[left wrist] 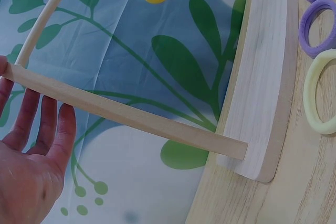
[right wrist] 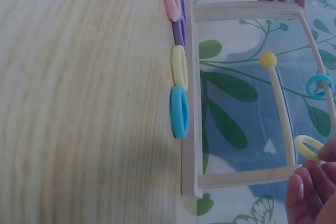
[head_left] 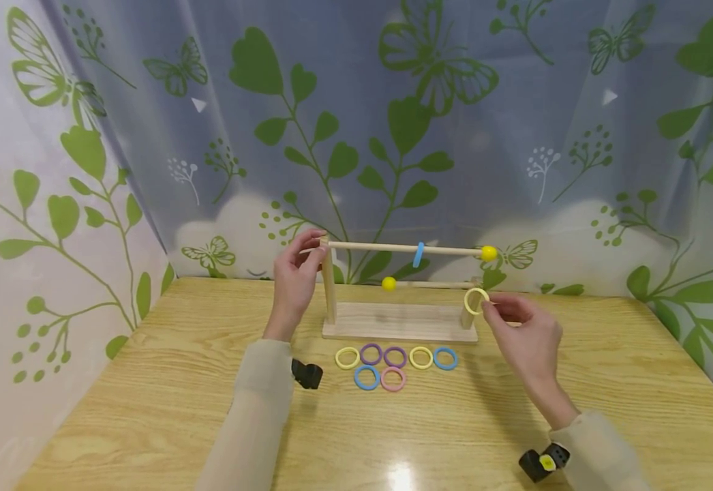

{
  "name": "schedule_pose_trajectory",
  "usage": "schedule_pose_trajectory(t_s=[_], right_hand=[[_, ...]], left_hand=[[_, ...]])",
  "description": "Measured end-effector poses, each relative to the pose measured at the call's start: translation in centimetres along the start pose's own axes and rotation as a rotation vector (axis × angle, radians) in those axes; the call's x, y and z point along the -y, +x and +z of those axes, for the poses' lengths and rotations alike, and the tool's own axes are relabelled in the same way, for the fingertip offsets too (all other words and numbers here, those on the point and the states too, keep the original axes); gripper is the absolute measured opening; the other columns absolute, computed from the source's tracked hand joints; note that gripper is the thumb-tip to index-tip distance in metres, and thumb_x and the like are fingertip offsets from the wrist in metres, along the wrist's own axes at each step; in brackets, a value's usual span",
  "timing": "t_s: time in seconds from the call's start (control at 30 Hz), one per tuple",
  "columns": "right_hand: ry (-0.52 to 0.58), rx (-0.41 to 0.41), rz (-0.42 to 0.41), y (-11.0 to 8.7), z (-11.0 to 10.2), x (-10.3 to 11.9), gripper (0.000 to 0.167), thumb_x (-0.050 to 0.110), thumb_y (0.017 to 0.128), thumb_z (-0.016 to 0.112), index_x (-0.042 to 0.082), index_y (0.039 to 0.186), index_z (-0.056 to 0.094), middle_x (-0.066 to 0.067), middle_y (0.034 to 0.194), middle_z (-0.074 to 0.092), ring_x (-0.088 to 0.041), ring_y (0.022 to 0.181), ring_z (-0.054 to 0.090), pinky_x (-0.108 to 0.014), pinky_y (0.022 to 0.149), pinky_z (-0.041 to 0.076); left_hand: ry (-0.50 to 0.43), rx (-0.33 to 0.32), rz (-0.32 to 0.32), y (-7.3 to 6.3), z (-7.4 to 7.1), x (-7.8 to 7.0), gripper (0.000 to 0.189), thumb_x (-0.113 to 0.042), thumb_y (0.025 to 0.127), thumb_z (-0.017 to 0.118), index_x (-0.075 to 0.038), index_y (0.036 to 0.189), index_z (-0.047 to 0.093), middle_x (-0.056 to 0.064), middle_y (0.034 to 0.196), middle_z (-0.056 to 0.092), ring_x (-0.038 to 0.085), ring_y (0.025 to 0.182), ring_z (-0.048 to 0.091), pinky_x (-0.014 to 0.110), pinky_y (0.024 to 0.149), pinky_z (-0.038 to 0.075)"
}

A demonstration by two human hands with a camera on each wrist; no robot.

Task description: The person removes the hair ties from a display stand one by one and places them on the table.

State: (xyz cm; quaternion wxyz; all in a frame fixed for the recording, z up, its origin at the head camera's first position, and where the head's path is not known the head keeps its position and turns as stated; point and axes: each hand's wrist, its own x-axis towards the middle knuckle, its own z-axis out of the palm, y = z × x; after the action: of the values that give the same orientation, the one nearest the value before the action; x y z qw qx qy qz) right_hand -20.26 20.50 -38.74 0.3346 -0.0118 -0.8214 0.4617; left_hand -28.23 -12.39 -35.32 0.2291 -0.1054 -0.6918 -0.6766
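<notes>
My right hand [head_left: 525, 334] pinches a pale yellow ring [head_left: 476, 301] between thumb and fingers, in front of the shorter right post of a wooden rack [head_left: 399, 322]. At the upper left, my left hand [head_left: 298, 273] grips the top of the rack's taller post [left wrist: 126, 111], its fingers spread behind the wood in the left wrist view. A blue ring [head_left: 418, 255] hangs on the upper rod [head_left: 375, 247], which ends in a yellow ball [head_left: 489, 253]. The lower rod [head_left: 433, 284] comes from the right post and carries another yellow ball [head_left: 389, 284] on its left end.
Several rings lie on the wooden table [head_left: 166, 395] in front of the rack's base, among them a pink ring [head_left: 393, 369], a purple ring [head_left: 395, 348] and a blue ring [head_left: 445, 350]. A curtain [head_left: 344, 123] with leaves and butterflies hangs behind the rack.
</notes>
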Motion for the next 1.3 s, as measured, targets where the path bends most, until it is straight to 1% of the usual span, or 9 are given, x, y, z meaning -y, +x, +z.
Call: schedule_pose_trajectory(t_s=[0.43, 0.5, 0.6, 0.7, 0.77, 0.83, 0.9, 1.03, 1.3], right_hand=[[-0.014, 0.116, 0.058, -0.8, 0.5, -0.2, 0.009, 0.013, 0.088, 0.077, 0.006, 0.094, 0.079, -0.014, 0.083, 0.079, 0.016, 0.064, 0.061, -0.007, 0.06, 0.049], [-0.003, 0.138, 0.081, -0.9, 0.5, -0.2, 0.01, 0.014, 0.088, 0.078, 0.007, 0.095, 0.078, -0.011, 0.082, 0.079, 0.013, 0.063, 0.062, -0.01, 0.059, 0.05], [0.027, 0.184, 0.125, -1.1, 0.5, -0.3, 0.011, 0.015, 0.089, 0.078, 0.006, 0.096, 0.078, 0.0, 0.077, 0.078, 0.006, 0.063, 0.066, -0.014, 0.055, 0.052], [0.048, 0.248, 0.155, -1.2, 0.5, -0.2, 0.014, 0.016, 0.09, 0.078, 0.005, 0.098, 0.077, 0.002, 0.078, 0.078, -0.002, 0.065, 0.069, -0.018, 0.054, 0.054], [0.047, 0.291, 0.157, -1.4, 0.5, -0.2, 0.015, 0.017, 0.09, 0.077, 0.005, 0.1, 0.077, -0.004, 0.082, 0.079, -0.005, 0.068, 0.071, -0.02, 0.055, 0.055], [0.039, 0.332, 0.151, -1.6, 0.5, -0.2, 0.017, 0.018, 0.091, 0.077, 0.005, 0.102, 0.077, -0.011, 0.087, 0.079, -0.005, 0.069, 0.071, -0.021, 0.056, 0.056], [0.034, 0.359, 0.145, -1.7, 0.6, -0.1, 0.018, 0.02, 0.092, 0.077, 0.006, 0.103, 0.077, -0.013, 0.09, 0.08, -0.003, 0.07, 0.07, -0.021, 0.057, 0.056], [0.025, 0.395, 0.146, -2.0, 0.7, 0.0, 0.019, 0.021, 0.092, 0.077, 0.007, 0.103, 0.077, -0.012, 0.09, 0.08, 0.001, 0.072, 0.068, -0.022, 0.059, 0.057], [-0.003, 0.443, 0.139, -2.5, 1.0, -0.1, 0.014, 0.017, 0.09, 0.078, 0.008, 0.101, 0.078, -0.009, 0.087, 0.08, -0.001, 0.072, 0.067, -0.021, 0.059, 0.055]], left_hand=[[0.013, -0.007, 0.004, -0.1, 0.0, -0.1, 0.025, -0.008, 0.098, 0.063, -0.003, 0.122, 0.07, 0.014, 0.109, 0.069, 0.008, 0.09, 0.067, 0.019, 0.079, 0.056], [0.013, -0.003, 0.002, -0.1, 0.0, -0.2, 0.024, -0.008, 0.099, 0.063, -0.003, 0.122, 0.07, 0.014, 0.109, 0.069, 0.008, 0.09, 0.067, 0.019, 0.079, 0.056], [0.014, 0.002, -0.001, -0.1, 0.0, -0.1, 0.025, -0.008, 0.099, 0.062, -0.003, 0.122, 0.069, 0.015, 0.11, 0.068, 0.008, 0.089, 0.067, 0.019, 0.079, 0.056], [0.014, 0.003, -0.004, -0.1, 0.0, -0.1, 0.025, -0.008, 0.099, 0.062, -0.003, 0.122, 0.069, 0.015, 0.11, 0.068, 0.008, 0.089, 0.067, 0.019, 0.08, 0.056], [0.014, 0.004, -0.007, -0.1, 0.0, -0.1, 0.025, -0.008, 0.099, 0.062, -0.003, 0.123, 0.069, 0.015, 0.111, 0.068, 0.008, 0.089, 0.067, 0.019, 0.08, 0.057], [0.014, 0.003, -0.009, -0.1, 0.0, -0.2, 0.025, -0.009, 0.099, 0.062, -0.004, 0.123, 0.069, 0.015, 0.112, 0.068, 0.009, 0.09, 0.067, 0.019, 0.08, 0.057], [0.013, 0.002, -0.008, -0.2, 0.0, -0.2, 0.025, -0.009, 0.099, 0.062, -0.003, 0.123, 0.069, 0.015, 0.112, 0.068, 0.01, 0.09, 0.067, 0.019, 0.08, 0.056], [0.015, 0.001, -0.004, -0.2, 0.0, -0.3, 0.026, -0.008, 0.099, 0.062, -0.002, 0.124, 0.069, 0.017, 0.113, 0.069, 0.01, 0.09, 0.066, 0.019, 0.079, 0.056], [0.02, 0.006, 0.0, -0.2, 0.0, -0.3, 0.025, -0.009, 0.1, 0.062, -0.003, 0.123, 0.069, 0.017, 0.113, 0.069, 0.01, 0.092, 0.066, 0.019, 0.08, 0.056]])
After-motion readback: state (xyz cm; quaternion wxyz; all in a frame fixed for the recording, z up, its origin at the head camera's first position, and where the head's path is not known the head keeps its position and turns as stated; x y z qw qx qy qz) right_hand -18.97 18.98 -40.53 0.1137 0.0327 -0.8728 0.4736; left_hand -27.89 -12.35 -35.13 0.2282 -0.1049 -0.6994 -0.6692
